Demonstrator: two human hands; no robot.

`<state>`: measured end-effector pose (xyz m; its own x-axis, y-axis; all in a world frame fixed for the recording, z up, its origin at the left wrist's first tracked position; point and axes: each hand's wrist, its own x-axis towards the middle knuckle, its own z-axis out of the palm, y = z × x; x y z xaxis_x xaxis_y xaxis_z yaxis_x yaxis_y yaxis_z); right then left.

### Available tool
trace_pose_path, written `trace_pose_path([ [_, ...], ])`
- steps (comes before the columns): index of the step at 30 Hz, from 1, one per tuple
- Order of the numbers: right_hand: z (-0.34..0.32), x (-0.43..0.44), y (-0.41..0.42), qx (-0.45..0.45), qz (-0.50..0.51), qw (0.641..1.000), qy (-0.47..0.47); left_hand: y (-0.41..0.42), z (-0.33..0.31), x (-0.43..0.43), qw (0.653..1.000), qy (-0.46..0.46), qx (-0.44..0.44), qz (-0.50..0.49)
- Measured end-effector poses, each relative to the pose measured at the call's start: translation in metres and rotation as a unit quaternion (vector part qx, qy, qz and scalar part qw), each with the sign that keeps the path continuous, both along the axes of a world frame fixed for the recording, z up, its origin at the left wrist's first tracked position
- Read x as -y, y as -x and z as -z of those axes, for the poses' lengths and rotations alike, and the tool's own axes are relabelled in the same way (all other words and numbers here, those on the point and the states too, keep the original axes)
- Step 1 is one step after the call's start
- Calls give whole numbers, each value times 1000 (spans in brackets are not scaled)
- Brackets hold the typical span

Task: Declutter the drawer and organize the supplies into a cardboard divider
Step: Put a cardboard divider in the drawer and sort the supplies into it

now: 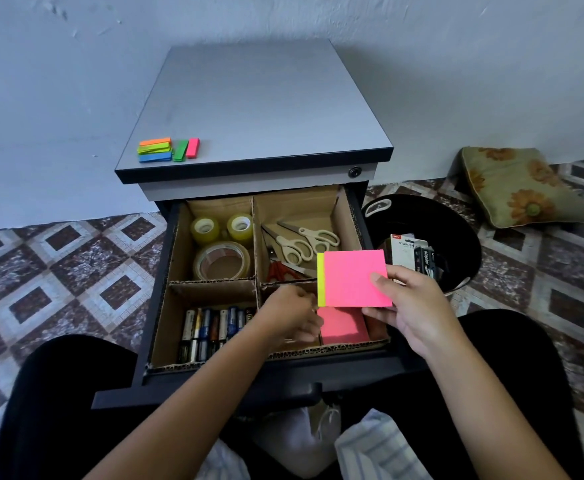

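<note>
Right of frame centre, the right hand pinched a pink sticky-note pad by its lower corner, above the lower-right compartment of the cardboard divider, where a second pink pad lay. The left hand was inside that compartment, fingers curled beside the second pink pad; whether it gripped anything could not be told. Tape rolls, scissors and batteries filled the other compartments.
</note>
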<state>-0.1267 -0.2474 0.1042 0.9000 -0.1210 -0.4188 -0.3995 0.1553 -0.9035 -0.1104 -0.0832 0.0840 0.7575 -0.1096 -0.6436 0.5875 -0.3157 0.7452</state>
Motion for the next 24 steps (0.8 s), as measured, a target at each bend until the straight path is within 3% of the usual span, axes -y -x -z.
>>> trace_pose_path([
  [2, -1, -3, 2, -4, -26, 1000, 12, 5, -13, -7, 988, 123, 3, -89],
  [4, 0, -9, 3, -12, -50, 999, 17, 10, -22, -17, 973, 186, 20, -133],
  [7, 0, -22, 3, -26, -80, 996, 32, 14, -25, -34, 978, 154, 62, -127],
  [12, 10, -31, -4, -17, -162, 963, 213, 19, -24, -71, 968, 91, 111, -207],
  [18, 33, -43, -11, -63, -232, 941, 240, 22, -22, -115, 941, 89, 133, -298],
  [20, 39, -50, -15, -46, -252, 918, 304, 25, -23, -118, 939, 95, 132, -304],
  [24, 41, -62, -18, 16, -297, 813, 501, 28, -18, -118, 939, 105, 121, -303],
])
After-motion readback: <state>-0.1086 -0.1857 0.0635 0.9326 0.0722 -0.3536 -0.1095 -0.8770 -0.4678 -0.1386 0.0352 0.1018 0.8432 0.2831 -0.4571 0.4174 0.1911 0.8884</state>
